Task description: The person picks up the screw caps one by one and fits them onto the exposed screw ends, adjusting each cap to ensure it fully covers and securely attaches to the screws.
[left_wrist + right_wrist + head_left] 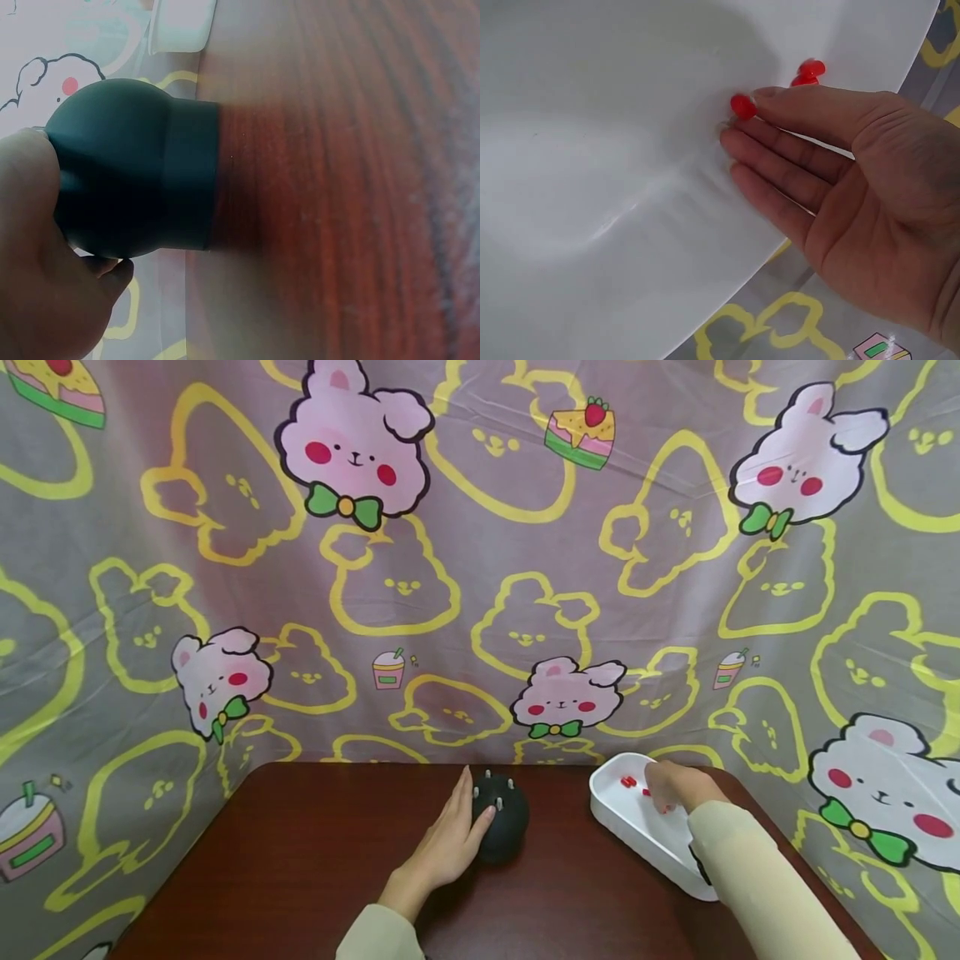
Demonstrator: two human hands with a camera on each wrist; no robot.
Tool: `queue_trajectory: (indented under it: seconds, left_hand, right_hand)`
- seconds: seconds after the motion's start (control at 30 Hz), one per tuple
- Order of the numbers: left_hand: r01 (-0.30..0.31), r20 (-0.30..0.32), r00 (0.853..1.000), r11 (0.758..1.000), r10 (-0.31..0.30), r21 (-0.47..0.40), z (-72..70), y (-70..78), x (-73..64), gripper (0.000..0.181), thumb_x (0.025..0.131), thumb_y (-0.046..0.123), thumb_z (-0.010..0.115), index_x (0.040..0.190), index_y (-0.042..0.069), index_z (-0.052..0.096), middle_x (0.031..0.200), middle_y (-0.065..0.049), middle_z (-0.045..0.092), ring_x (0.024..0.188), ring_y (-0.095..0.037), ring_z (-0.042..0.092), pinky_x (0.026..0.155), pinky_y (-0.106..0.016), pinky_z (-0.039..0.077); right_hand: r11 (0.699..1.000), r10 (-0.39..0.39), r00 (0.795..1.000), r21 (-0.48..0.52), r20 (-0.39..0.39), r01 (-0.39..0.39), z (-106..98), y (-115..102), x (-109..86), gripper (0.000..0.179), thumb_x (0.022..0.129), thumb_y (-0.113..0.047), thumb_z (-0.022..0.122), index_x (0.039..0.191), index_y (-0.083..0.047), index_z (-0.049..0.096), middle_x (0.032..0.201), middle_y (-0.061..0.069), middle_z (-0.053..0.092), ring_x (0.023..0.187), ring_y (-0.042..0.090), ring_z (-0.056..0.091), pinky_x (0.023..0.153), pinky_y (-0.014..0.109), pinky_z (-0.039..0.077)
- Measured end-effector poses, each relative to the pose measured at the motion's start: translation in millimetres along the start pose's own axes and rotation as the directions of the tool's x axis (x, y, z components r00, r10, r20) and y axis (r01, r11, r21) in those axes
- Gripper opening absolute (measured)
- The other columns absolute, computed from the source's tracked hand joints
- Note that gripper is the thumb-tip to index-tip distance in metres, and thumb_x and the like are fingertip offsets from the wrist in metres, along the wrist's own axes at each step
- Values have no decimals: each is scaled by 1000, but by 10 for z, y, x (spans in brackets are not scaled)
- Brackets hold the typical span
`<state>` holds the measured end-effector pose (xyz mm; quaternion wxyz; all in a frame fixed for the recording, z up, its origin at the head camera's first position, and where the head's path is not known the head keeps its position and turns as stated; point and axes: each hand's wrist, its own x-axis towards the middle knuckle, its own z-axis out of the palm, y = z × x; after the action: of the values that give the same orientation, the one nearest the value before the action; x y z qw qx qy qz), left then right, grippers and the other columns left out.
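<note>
In the head view a black ball-shaped stand (510, 835) stands upright on the table, with several short silvery pegs (500, 805) on its top. My left hand (448, 837) holds it from the left, thumb at the front and fingers along the side. The left wrist view shows its round body (120, 165) on a wider-cut black base. Over the white tray (637, 827) reaches my right hand (678, 787). Its thumb and fingertips pinch a small red bead (743, 106) low in the tray. Two more red pieces (808, 73) lie just behind the thumb.
The dark red-brown wooden table (300, 843) carries the stand near its middle and the tray on the right. A patterned cloth (465, 560) hangs behind the table and along both sides. The tray's raised wall (645, 847) surrounds the red pieces.
</note>
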<state>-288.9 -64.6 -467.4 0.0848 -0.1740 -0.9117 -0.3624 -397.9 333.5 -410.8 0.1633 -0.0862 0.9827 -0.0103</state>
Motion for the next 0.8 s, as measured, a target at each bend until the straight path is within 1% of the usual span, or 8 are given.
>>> queue_trajectory:
  seconds: [0.1, 0.2, 0.3, 0.37, 0.43, 0.53, 0.67, 0.8]
  left_hand:
    - [20, 18, 1000, 1000, -20, 2, -4, -6, 7, 84, 106, 59, 37, 165, 9, 4, 172, -11, 8, 156, -31, 18, 118, -56, 30]
    - [25, 23, 999, 1000, -25, 3, -12, -6, 11, 85, 106, 60, 37, 166, 10, 4, 172, -10, 8, 156, -31, 17, 118, -55, 29]
    - [21, 19, 1000, 1000, -21, 2, -12, -10, 7, 86, 106, 62, 36, 166, 9, 4, 172, -12, 9, 155, -32, 19, 117, -56, 30]
    - [21, 20, 1000, 1000, -21, 6, -7, -13, 1, 86, 105, 63, 35, 166, 10, 4, 172, -11, 8, 156, -31, 18, 117, -56, 31]
    - [21, 22, 1000, 1000, -21, 11, -1, -17, -2, 87, 105, 64, 35, 166, 10, 4, 172, -11, 8, 156, -31, 18, 117, -56, 31]
    - [22, 25, 999, 1000, -22, 10, 0, -10, -2, 87, 105, 64, 34, 166, 11, 3, 172, -9, 7, 156, -30, 17, 118, -56, 30]
    - [20, 21, 1000, 1000, -20, -2, -1, 3, 7, 86, 105, 63, 35, 166, 11, 3, 172, -10, 7, 156, -30, 17, 118, -57, 29]
    - [25, 19, 1000, 1000, -25, -4, 6, -18, -4, 86, 106, 63, 35, 166, 10, 4, 172, -13, 9, 156, -31, 18, 117, -57, 30]
  right_hand:
    - [1000, -14, 1000, 10, 8, 14, -4, 16, -2, 18, 81, 6, 71, 76, -7, 59, 68, 4, 53, 61, 18, 48, 57, 30, 39]
    - [999, -9, 1000, 41, 5, 9, 1, 39, 0, 17, 81, 3, 75, 81, -5, 60, 69, 7, 58, 61, 19, 55, 56, 31, 42]
    - [996, 25, 1000, 85, 8, -26, 13, 47, 4, 17, 81, 2, 76, 86, -2, 61, 70, 11, 61, 61, 22, 59, 56, 32, 46]
    - [990, 55, 998, 128, 20, -57, 17, 44, 6, 19, 83, 1, 77, 92, -2, 61, 74, 13, 63, 64, 25, 62, 58, 35, 49]
    - [985, 71, 997, 153, 29, -74, 23, 37, 8, 19, 83, 1, 77, 93, -2, 61, 76, 15, 63, 66, 27, 62, 59, 36, 51]
    - [988, 58, 998, 142, 33, -62, 23, 32, 1, 15, 84, 2, 75, 88, -2, 61, 74, 14, 63, 65, 26, 61, 58, 35, 50]
    - [997, 10, 999, 83, 31, -12, 19, 21, -18, 16, 82, 6, 71, 77, -4, 60, 67, 8, 60, 60, 20, 56, 55, 30, 44]
    - [998, -14, 999, 66, 48, 10, 40, -5, -15, 18, 82, 6, 73, 74, -5, 61, 66, 5, 60, 61, 19, 55, 58, 30, 42]
